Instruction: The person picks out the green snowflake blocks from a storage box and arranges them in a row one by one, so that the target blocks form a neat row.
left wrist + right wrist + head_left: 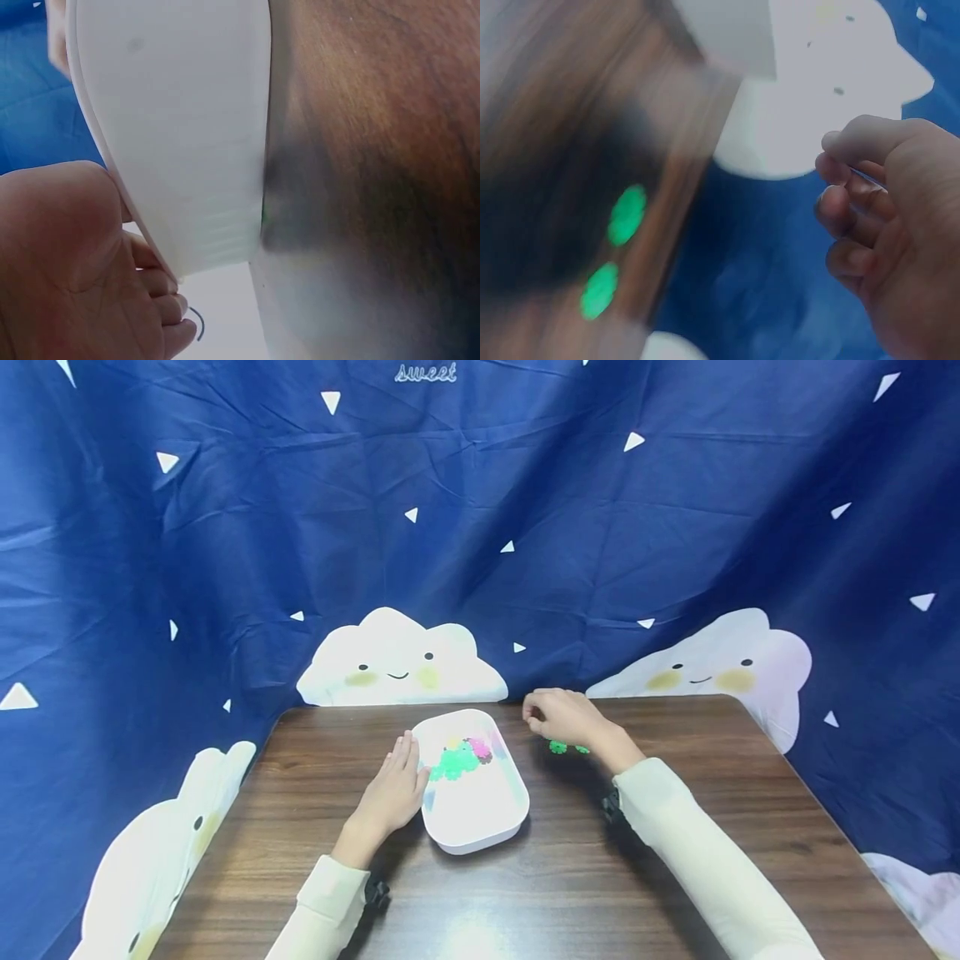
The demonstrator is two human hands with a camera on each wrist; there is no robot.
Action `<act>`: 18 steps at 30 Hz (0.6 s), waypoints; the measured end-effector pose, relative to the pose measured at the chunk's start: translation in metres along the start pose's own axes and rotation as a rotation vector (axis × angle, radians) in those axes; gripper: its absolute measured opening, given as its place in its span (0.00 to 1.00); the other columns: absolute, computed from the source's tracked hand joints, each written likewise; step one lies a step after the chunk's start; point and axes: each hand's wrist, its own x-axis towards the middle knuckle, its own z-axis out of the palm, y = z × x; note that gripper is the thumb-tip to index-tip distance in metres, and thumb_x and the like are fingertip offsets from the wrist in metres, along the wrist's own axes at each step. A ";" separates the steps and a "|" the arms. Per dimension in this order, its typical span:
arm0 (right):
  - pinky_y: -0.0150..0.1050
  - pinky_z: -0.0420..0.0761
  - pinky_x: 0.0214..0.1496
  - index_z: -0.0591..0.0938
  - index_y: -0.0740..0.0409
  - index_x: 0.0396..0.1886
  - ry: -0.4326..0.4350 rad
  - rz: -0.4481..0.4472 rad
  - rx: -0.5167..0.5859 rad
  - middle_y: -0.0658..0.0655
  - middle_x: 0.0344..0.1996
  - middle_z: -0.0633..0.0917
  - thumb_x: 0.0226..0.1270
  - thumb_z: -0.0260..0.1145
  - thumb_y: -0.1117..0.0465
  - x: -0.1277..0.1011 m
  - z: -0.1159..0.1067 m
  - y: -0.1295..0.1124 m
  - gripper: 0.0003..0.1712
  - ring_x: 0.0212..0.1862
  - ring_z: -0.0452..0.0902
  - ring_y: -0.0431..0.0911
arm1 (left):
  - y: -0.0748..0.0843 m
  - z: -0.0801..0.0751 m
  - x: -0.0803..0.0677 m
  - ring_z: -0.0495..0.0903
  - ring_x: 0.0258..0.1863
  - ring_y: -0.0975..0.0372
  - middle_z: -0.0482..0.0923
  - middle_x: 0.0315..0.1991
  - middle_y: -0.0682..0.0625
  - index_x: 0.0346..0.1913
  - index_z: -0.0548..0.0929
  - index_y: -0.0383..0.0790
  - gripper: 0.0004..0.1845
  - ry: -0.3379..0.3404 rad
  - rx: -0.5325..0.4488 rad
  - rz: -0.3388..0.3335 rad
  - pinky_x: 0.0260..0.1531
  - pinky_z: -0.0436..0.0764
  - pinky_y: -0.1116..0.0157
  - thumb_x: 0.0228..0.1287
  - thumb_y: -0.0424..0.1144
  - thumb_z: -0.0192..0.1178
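A white tray (480, 842) stands on the brown table (675, 827) with green, pink and yellow plastic pieces (459, 758) in it. My left hand (395, 787) lies flat with straight fingers against the tray's left wall; the left wrist view shows the palm (67, 262) beside the tray's white side (180, 135). My right hand (553, 717) hovers right of the tray's far end with its fingers curled. In the right wrist view the thumb and forefinger (844, 191) pinch a thin pale-blue sliver. Two green pieces (564, 747) lie on the table under that wrist, blurred in the right wrist view (626, 214).
A dark blue curtain (480, 527) with white clouds and triangles hangs round the far and side edges of the table. Bare wood stretches in front of the tray and to the right (750, 777).
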 end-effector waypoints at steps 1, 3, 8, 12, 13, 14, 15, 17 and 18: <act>0.37 0.74 0.29 0.83 0.40 0.33 -0.006 -0.013 -0.003 0.41 0.32 0.80 0.63 0.64 0.53 0.004 -0.001 -0.008 0.02 0.31 0.74 0.39 | 0.000 0.000 0.000 0.40 0.79 0.49 0.38 0.79 0.37 0.76 0.47 0.28 0.36 -0.001 -0.001 0.001 0.77 0.49 0.49 0.78 0.51 0.35; 0.37 0.75 0.29 0.83 0.41 0.32 -0.020 -0.046 -0.008 0.41 0.31 0.80 0.64 0.64 0.53 0.012 -0.001 -0.023 0.02 0.30 0.73 0.40 | 0.001 0.001 -0.001 0.40 0.79 0.50 0.37 0.79 0.37 0.76 0.47 0.28 0.36 -0.006 -0.001 0.002 0.77 0.49 0.50 0.78 0.52 0.33; 0.35 0.75 0.30 0.81 0.42 0.29 -0.059 -0.145 -0.034 0.40 0.28 0.79 0.64 0.64 0.56 0.030 0.004 -0.059 0.04 0.29 0.72 0.38 | 0.000 0.003 -0.001 0.40 0.79 0.50 0.38 0.79 0.37 0.76 0.47 0.29 0.36 -0.003 0.013 0.005 0.77 0.50 0.50 0.79 0.52 0.33; 0.32 0.73 0.29 0.80 0.43 0.27 -0.093 -0.235 -0.050 0.41 0.24 0.78 0.64 0.66 0.57 0.046 0.013 -0.083 0.06 0.28 0.71 0.37 | -0.001 0.001 -0.001 0.42 0.79 0.48 0.40 0.79 0.36 0.76 0.48 0.28 0.36 0.011 0.005 0.009 0.77 0.52 0.49 0.78 0.51 0.35; 0.31 0.72 0.29 0.80 0.43 0.27 -0.103 -0.253 -0.052 0.41 0.24 0.78 0.64 0.66 0.58 0.050 0.016 -0.088 0.07 0.28 0.71 0.36 | -0.001 0.001 -0.001 0.42 0.79 0.48 0.40 0.79 0.36 0.76 0.48 0.28 0.36 0.012 0.005 0.011 0.77 0.52 0.49 0.78 0.51 0.34; 0.30 0.72 0.29 0.80 0.43 0.27 -0.114 -0.267 -0.060 0.41 0.23 0.78 0.65 0.66 0.58 0.054 0.018 -0.093 0.07 0.27 0.71 0.36 | -0.001 0.001 -0.001 0.42 0.79 0.48 0.41 0.79 0.36 0.76 0.49 0.28 0.35 0.017 0.003 0.015 0.77 0.52 0.48 0.78 0.51 0.35; 0.29 0.71 0.28 0.80 0.43 0.27 -0.127 -0.277 -0.064 0.41 0.23 0.79 0.66 0.65 0.58 0.057 0.021 -0.097 0.07 0.26 0.71 0.35 | -0.001 0.000 -0.001 0.42 0.79 0.48 0.41 0.79 0.35 0.76 0.49 0.27 0.35 0.020 -0.001 0.020 0.77 0.52 0.48 0.78 0.50 0.36; 0.28 0.72 0.29 0.81 0.43 0.29 -0.163 -0.281 -0.074 0.41 0.25 0.81 0.67 0.64 0.57 0.063 0.026 -0.106 0.06 0.26 0.72 0.35 | -0.002 -0.001 -0.001 0.43 0.79 0.47 0.41 0.79 0.35 0.76 0.50 0.27 0.35 0.020 -0.004 0.028 0.76 0.52 0.48 0.79 0.49 0.37; 0.28 0.73 0.29 0.81 0.43 0.30 -0.181 -0.279 -0.078 0.41 0.26 0.82 0.68 0.63 0.56 0.065 0.028 -0.110 0.06 0.26 0.73 0.35 | -0.002 -0.001 -0.001 0.42 0.79 0.48 0.40 0.79 0.36 0.76 0.50 0.27 0.34 0.013 -0.003 0.028 0.77 0.52 0.48 0.79 0.49 0.37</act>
